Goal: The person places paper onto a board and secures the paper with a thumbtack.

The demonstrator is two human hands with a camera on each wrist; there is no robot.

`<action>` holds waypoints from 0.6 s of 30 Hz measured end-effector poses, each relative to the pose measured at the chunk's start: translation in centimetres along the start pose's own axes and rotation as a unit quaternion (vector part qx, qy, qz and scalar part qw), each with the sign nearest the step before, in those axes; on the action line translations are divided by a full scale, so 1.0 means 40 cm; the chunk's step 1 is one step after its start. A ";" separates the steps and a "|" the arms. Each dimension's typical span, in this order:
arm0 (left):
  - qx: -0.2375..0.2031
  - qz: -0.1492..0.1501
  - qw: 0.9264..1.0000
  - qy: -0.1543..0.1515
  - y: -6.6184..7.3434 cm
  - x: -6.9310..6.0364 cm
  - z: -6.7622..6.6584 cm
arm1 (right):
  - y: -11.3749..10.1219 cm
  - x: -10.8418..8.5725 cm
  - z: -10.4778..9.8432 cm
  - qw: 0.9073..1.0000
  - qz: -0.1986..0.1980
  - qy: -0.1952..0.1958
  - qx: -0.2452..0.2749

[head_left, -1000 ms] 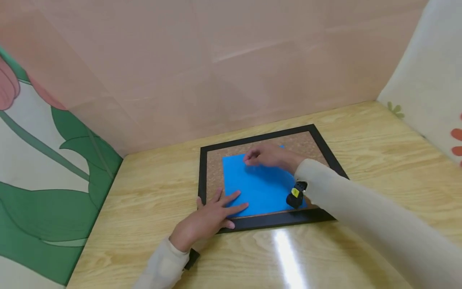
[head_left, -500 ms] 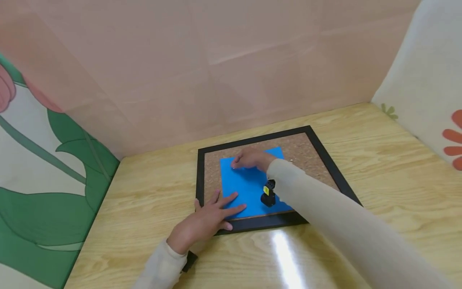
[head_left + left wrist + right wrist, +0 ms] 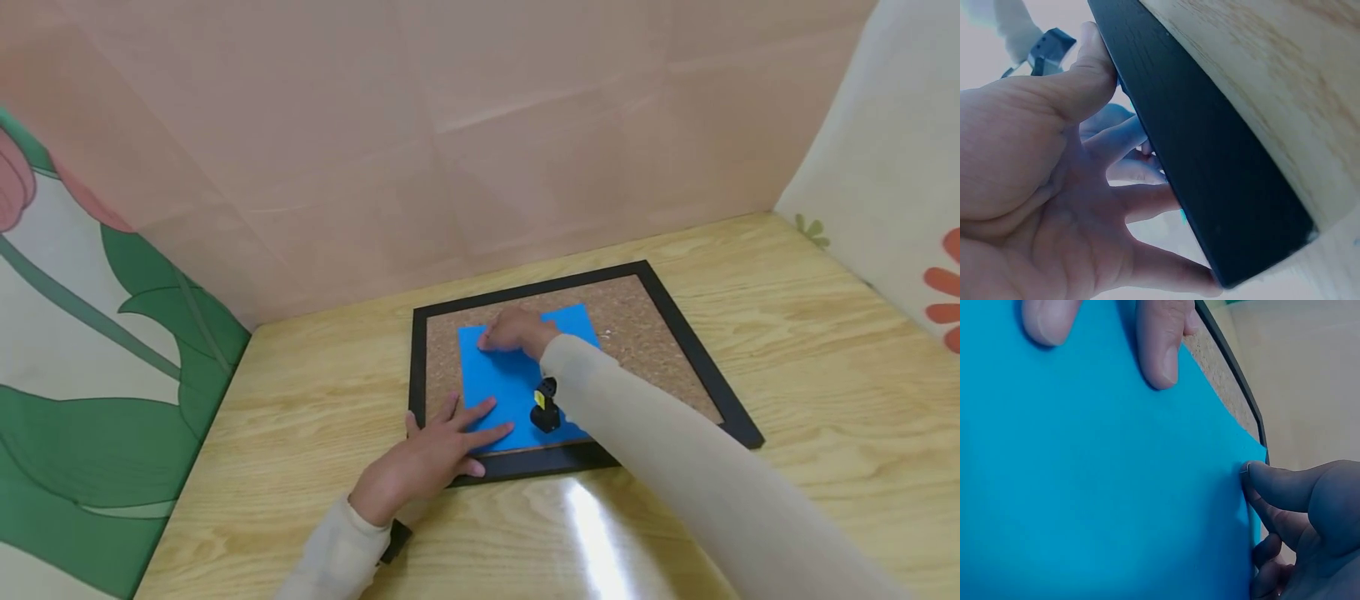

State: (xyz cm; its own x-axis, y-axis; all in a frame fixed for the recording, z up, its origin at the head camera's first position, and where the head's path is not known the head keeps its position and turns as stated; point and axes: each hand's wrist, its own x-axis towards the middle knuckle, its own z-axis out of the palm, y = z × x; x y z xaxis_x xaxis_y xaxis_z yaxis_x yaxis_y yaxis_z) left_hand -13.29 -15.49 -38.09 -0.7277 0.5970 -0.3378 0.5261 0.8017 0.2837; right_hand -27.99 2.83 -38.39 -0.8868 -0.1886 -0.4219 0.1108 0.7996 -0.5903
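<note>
A sheet of blue paper (image 3: 487, 387) lies on a cork board (image 3: 637, 321) with a black frame. My left hand (image 3: 423, 458) rests at the lower left corner, fingers spread over the paper and the board's frame. In the left wrist view, its thumb and fingers (image 3: 1166, 269) straddle the black frame edge (image 3: 1204, 156). Close to the paper's upper left corner, my right hand (image 3: 517, 329) pinches what looks like a tiny push pin (image 3: 1245, 467) against the sheet. Only a small glint of it shows at the thumb tip; the rest is hidden.
Small whitish bits, perhaps pins, sit on the cork (image 3: 606, 333) right of the paper. The board lies on a wood-grain table (image 3: 322, 400). A pinkish backdrop (image 3: 420, 150) stands behind, with printed panels at left (image 3: 97, 350) and right (image 3: 877, 167).
My right hand has moved left across the sheet to its upper left corner and lowered onto the paper. The left hand has stayed in place.
</note>
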 end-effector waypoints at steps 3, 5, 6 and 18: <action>-0.001 0.003 1.000 0.000 -0.001 0.000 0.001 | 0.002 0.002 0.004 1.000 0.005 0.005 0.005; 0.001 0.002 1.000 0.000 -0.001 0.001 0.002 | 0.001 0.002 0.006 1.000 0.007 0.008 0.009; 0.002 0.002 1.000 0.000 -0.002 0.001 0.002 | 0.001 0.001 0.007 1.000 0.007 0.009 0.011; 0.001 -0.001 1.000 -0.003 -0.001 0.002 0.000 | 0.003 -0.006 0.004 0.999 0.006 0.016 0.047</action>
State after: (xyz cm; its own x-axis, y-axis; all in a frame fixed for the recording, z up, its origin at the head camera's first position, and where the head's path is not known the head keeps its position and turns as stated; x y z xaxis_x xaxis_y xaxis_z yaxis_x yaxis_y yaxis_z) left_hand -13.37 -15.48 -38.12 -0.7257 0.5963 -0.3432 0.5261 0.8024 0.2817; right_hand -27.68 2.88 -38.47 -0.8991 -0.1597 -0.4076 0.1618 0.7439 -0.6484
